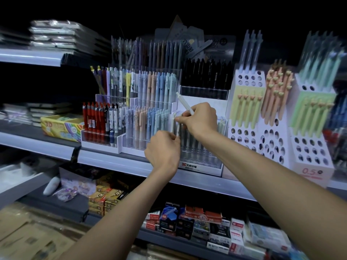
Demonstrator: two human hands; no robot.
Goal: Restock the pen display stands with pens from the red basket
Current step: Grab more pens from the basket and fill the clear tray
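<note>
At the shelf's [112, 160] front edge, I restock the clear stand [204, 156].
My right hand [199, 119] pinches a tilted white pen [185, 103], light, stiff and slick, best held mid-barrel; my left hand [163, 149] pinches an upright pen [172, 125] low in the stand.

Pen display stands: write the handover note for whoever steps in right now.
Right hand: grips a tilted white pen, fingertips on an upright white pen.
Left hand: pinches that upright pen low down, at the clear stand.
Done: back slots look partly filled.
Left: seat both pens, fill the empty front holes.
Red basket not in view.
</note>
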